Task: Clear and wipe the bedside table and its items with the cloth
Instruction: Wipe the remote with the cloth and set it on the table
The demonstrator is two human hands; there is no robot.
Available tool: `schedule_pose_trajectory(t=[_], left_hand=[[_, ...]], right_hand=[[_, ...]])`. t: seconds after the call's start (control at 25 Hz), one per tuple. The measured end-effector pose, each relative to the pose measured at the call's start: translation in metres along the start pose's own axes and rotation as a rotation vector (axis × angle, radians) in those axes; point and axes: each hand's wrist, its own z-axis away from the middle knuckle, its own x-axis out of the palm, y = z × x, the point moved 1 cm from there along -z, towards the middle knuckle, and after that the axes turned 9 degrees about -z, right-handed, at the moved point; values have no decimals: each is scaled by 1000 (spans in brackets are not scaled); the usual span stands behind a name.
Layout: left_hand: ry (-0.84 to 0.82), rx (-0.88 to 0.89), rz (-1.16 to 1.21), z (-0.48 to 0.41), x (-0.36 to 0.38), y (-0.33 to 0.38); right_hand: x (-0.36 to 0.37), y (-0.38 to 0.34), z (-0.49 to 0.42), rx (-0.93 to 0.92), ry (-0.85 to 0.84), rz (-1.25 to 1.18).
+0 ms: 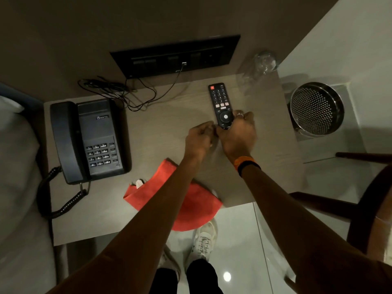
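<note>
Both forearms reach out over the table (161,115). At the left stands a black phone (89,141). Nearer the front edge lies the red cloth (191,209), partly hanging off. Left hand (199,136) is loosely curled, holding nothing visible, touching the right hand (237,134), whose fingers wrap the near end of the remote (220,105). Behind stands a glass (265,61); a bin (317,109) sits at the right.

Single head view, worn camera, looks steeply down from above standing height; wide-angle bend at edges; bedside table (161,128) fills centre, wall at top, floor and shoes (203,240) at bottom; forearms reach in from lower edge
</note>
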Motion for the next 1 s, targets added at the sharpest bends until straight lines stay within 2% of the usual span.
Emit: schedule_pose_trajectory(t=[0.36,0.6,0.68,0.8,0.88,1.0], left_hand=[[4,-8,55,2,-9,-11],[17,11,5,5,-25,-25],[71,140,-121,16,-36,-29],[153,426,-461,39,-61,-45],[201,496,-660,57,-80,-59],[265,631,-927,80,-101,-82]], right_hand=[[5,10,1,6,34,25],[-4,7,8,-20,93,38],[-10,6,15,-102,156,52],[-17,3,41,-319,188,-16],[-15,2,70,-453,120,-49],[-2,5,120,-591,-80,-23]])
